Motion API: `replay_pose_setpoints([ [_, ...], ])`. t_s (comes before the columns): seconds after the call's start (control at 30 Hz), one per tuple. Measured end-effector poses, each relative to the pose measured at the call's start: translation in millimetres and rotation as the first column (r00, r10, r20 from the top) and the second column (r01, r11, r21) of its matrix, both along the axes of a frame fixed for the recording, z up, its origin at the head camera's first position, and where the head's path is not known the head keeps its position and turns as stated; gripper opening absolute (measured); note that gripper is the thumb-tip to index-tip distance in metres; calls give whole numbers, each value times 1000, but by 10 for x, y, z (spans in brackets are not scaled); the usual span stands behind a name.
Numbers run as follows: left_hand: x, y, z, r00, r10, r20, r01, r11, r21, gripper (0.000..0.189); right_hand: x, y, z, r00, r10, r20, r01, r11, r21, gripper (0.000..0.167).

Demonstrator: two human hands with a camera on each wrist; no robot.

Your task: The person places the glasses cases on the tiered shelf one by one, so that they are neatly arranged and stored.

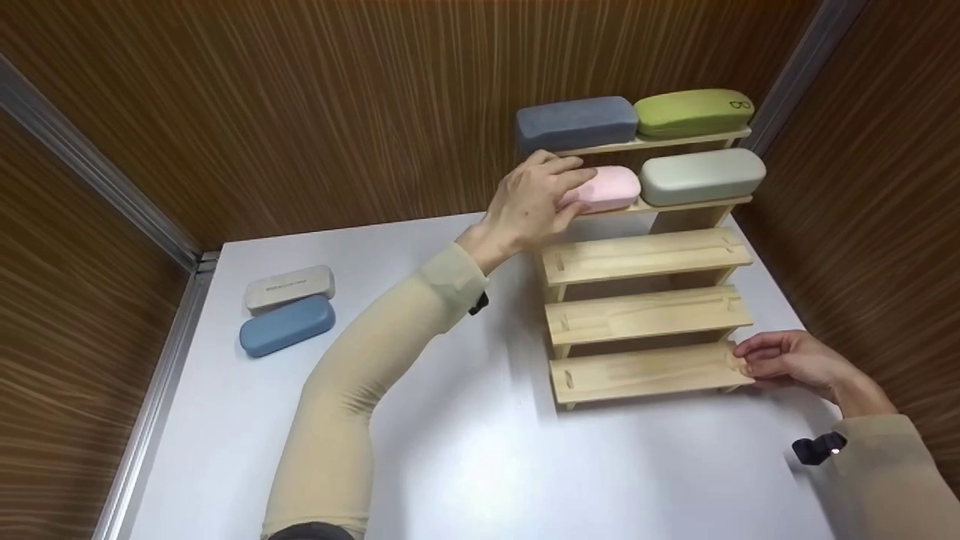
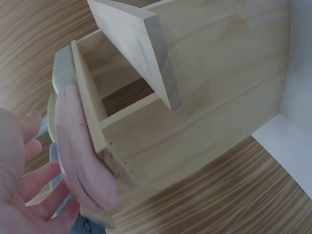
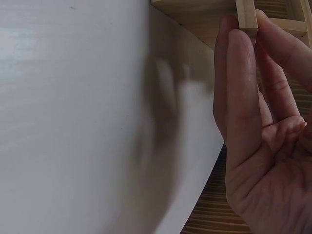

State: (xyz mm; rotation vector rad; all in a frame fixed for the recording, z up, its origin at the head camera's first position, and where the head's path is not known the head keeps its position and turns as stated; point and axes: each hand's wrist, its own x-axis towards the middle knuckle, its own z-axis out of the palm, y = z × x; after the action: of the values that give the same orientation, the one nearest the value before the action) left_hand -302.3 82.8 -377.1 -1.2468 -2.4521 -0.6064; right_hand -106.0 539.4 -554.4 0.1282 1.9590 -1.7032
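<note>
My left hand is at the left end of a pink glasses case, which sits on the second shelf from the top. In the left wrist view its fingers are spread beside the pink case, and the thumb stands apart from it. A stepped wooden rack bears the case. Down at the right end of the lowest shelf, my right hand pinches the board's edge between thumb and fingers; the right wrist view shows the wooden end held there.
A grey-blue case and a lime green case lie on the top shelf. Beside the pink case is a pale green case. A whitish case and a blue case lie on the white table. Wood-grain panels surround it.
</note>
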Motion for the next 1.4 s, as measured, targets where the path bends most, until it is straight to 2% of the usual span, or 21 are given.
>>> replay_pose_setpoints([
  [0.37,48,-360,51,1000,0,7,-1,997,72,40,-16,13,-6,1000,9,-10,-9,1000,-13,39],
  [0.63,55,-684,14,999,35,19,-37,992,118,37,-32,10,-7,1000,4,-1,-4,1000,-2,39],
  [1.13,60,-1352,-233,988,114,105,-126,985,116,41,-60,29,-16,1000,2,0,-2,1000,19,40],
  [1.4,74,-1813,-495,964,208,169,-226,969,98,41,-76,21,-5,1000,-5,-2,5,1000,22,39],
])
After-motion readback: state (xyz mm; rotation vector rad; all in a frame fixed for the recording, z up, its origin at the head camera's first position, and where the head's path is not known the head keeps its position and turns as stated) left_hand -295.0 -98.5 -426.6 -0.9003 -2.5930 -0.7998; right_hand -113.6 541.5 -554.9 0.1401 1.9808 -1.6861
